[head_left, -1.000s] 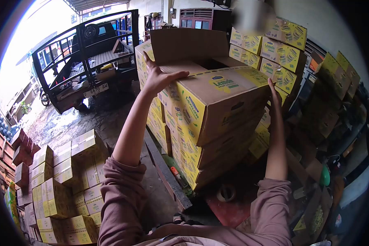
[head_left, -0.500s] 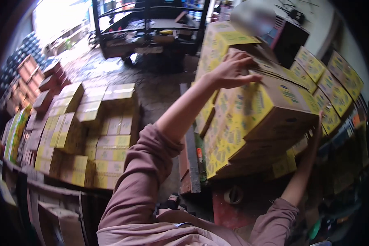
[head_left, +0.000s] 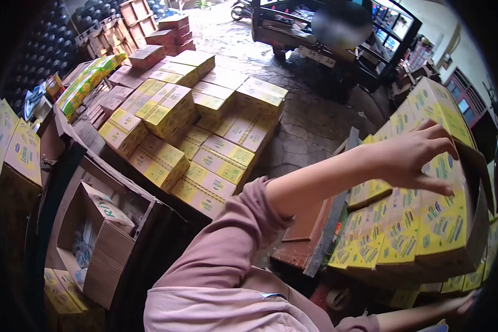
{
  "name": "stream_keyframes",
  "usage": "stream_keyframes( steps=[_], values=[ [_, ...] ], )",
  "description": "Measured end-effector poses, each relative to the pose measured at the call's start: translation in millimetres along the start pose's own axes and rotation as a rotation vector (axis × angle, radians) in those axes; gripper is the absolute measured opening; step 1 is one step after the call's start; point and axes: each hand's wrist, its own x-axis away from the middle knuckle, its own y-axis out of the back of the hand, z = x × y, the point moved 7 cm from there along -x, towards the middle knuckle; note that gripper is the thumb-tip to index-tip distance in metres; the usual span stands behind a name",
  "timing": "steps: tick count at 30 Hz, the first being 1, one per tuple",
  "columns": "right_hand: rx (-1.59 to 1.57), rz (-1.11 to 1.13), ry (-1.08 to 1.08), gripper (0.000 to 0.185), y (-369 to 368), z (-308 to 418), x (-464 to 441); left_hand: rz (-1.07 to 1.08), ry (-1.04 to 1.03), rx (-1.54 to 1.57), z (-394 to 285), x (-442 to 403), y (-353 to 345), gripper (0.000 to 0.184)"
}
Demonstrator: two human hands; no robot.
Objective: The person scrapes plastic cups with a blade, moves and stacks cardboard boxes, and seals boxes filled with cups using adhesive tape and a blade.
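Note:
My left hand (head_left: 423, 157) is over the upper part of a yellow printed carton (head_left: 440, 213) at the right, thumb and fingers apart and curved. I cannot tell whether its fingertips touch the cardboard. That carton is the nearest one in a row of matching yellow cartons (head_left: 371, 240), and a brown cardboard side and flaps show on its right. My right hand (head_left: 459, 305) is low at the right edge, below the carton's near corner, with its fingers stretched out. The dark border of the view partly hides it.
Stacked yellow-and-pink cartons (head_left: 218, 157) fill the left middle. An open brown box (head_left: 102, 260) with clear plastic items stands lower left. A grey-edged wooden board (head_left: 318, 243) lies beside the right-hand row. A person stands by a truck (head_left: 282, 30) at the back.
The view has swung left, so the right-hand cartons now sit further right. My right hand appears lower, below the carton's corner rather than at it. My left hand stays over the carton.

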Motion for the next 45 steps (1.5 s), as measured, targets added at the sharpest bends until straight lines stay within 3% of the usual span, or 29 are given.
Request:
stream_keyframes(
  steps=[2,3,4,5,7,8,9,12,13,14,15,16,17,25,27,29,31,33,34,35,37,39,41,44,45],
  values=[
    [-0.018,-0.292,0.232,0.033,30,25,24,-0.131,0.047,0.248,-23,35,63,0.060],
    [0.161,-0.318,0.453,0.024,34,52,56,-0.214,0.115,0.427,-34,59,91,0.059],
    [-0.027,-0.383,0.313,0.035,28,57,85,-0.289,0.019,0.471,-53,82,115,0.060],
    [0.112,-0.184,0.566,0.036,8,62,129,-0.364,-0.075,0.515,-71,103,137,0.061],
    [0.016,-0.081,0.519,0.034,-40,129,186,-0.481,-0.173,0.427,-110,131,176,0.057],
    [-0.187,0.114,0.370,0.034,-60,92,211,-0.511,-0.175,0.462,-124,141,191,0.052],
    [-0.184,0.193,0.394,0.030,-85,109,236,-0.404,-0.093,0.464,-136,144,203,0.031],
    [-0.405,0.664,-0.156,0.028,-166,129,339,-0.300,-0.143,0.367,-157,140,221,0.030],
    [-0.363,0.866,-0.037,0.029,-189,158,366,-0.260,-0.124,0.336,-160,138,226,0.031],
    [-0.332,1.017,-0.084,0.030,-208,173,401,-0.075,-0.074,0.326,-157,136,230,0.024],
    [-0.511,1.164,-0.297,0.033,-226,189,437,-0.070,-0.065,0.306,-155,136,236,0.023],
    [-0.401,1.289,0.017,0.037,-239,213,463,-0.068,-0.055,0.286,-151,137,242,0.021],
    [-0.476,1.393,-0.010,0.037,-249,228,494,-0.067,-0.048,0.262,-146,138,248,0.020],
    [-0.811,2.139,-0.089,0.048,-329,310,762,-0.297,0.039,-0.341,-90,162,322,0.014],
    [-0.817,2.312,-0.113,0.054,-346,330,826,-0.387,0.151,-0.465,-62,180,346,0.012],
    [-0.775,2.534,-0.553,0.058,-357,325,916,-0.608,0.213,-0.491,-29,221,381,0.036],
    [-0.536,2.685,-0.710,0.064,-376,329,977,-0.848,0.418,-0.636,7,286,421,0.048],
    [-0.541,2.702,-0.660,0.068,-405,343,1021,-1.148,0.796,-0.620,37,391,450,0.059],
    [-0.529,2.667,-0.636,0.066,-410,348,1023,-1.248,0.849,-0.573,45,421,455,0.060],
    [-0.585,2.613,-0.557,0.064,-425,350,1050,-1.348,0.902,-0.524,52,452,459,0.061],
    [-0.626,2.501,-0.312,0.064,-460,380,1076,-1.603,1.202,-0.444,68,550,461,0.054],
    [-0.634,2.500,-0.179,0.066,-487,406,1126,-1.729,1.308,-0.331,84,612,468,0.051],
    [-0.661,2.511,-0.277,0.068,-505,433,1173,-1.831,1.500,-0.363,93,664,481,0.053],
    [-0.707,2.505,-0.301,0.072,-520,483,1207,-1.918,1.594,-0.376,106,714,514,0.058],
    [-0.726,2.473,-0.225,0.072,-522,497,1223,-1.905,1.659,-0.485,106,727,530,0.061]
  ],
)
